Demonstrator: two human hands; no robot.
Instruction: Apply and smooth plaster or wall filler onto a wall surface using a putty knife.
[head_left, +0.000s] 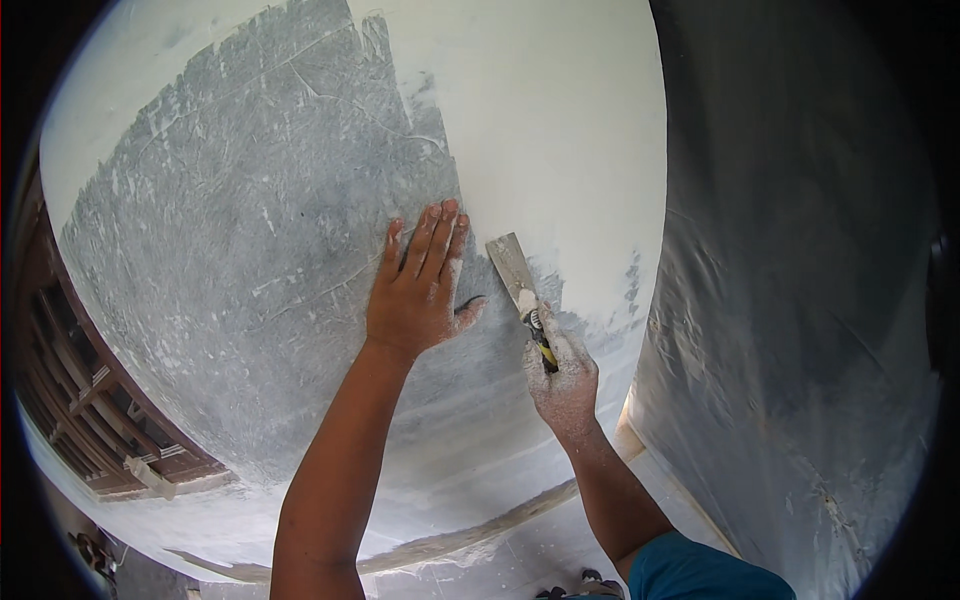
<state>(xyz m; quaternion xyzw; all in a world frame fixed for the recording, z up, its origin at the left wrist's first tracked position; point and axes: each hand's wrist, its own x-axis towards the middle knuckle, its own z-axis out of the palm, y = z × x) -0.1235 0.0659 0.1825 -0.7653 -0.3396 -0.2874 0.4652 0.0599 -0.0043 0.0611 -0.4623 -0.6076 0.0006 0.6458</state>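
A: While the left hand (420, 300) lies flat over the rough, streaked grey patch (250, 200) on the wall, how are its fingers set?

B: Stretched out straight and pointing up the wall, the thumb spread wide to the right. The fingertips come near the edge of the smooth cream-white coating (550, 110), and white powder clings to the thumb.

A: And the right hand (566, 385)?

B: Heavily dusted in white, it is wrapped around a flat-bladed metal scraper (512, 266) with a black and yellow handle.

A: Where is the scraper, exactly?

B: Just right of the left hand, apart from it, tilted with its blade up and to the left, in front of the border between grey and cream. I can't tell whether the blade's edge touches the wall.

A: What's around them?

B: A brown lattice window (80, 375) at lower left, a dark, translucent plastic sheet (790, 300) hanging on the right, and a teal sleeve (700, 568) on the right arm.
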